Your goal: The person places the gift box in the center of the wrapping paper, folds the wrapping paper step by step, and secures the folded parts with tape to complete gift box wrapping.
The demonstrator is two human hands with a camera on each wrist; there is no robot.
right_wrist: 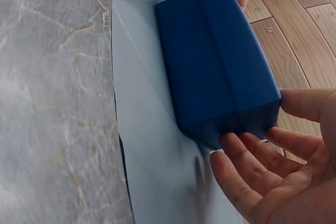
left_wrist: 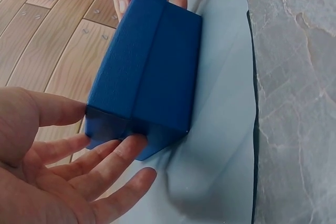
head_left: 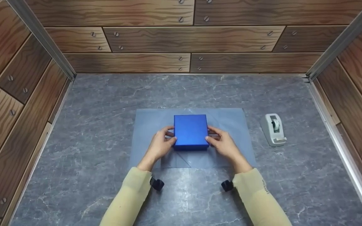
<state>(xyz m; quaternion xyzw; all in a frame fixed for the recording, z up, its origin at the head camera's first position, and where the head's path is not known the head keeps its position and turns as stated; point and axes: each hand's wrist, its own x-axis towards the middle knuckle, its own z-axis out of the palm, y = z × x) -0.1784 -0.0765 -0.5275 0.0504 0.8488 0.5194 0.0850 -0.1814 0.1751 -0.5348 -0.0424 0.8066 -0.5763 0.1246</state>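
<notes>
A lidded blue box is on a sheet of pale blue wrapping paper, near its middle. My left hand holds the box's left side, with the thumb by the near corner and the fingertips against the side wall. On the opposite side my right hand holds it in the same way. Both wrist views show the box with its lid seam along the near face, and fingertips touching its end. The underside of the box is hidden.
A grey-white tape dispenser with a roll in it stands right of the paper. Wood-plank-patterned walls enclose the grey marbled table at the back and both sides. Faint fold lines cross the paper.
</notes>
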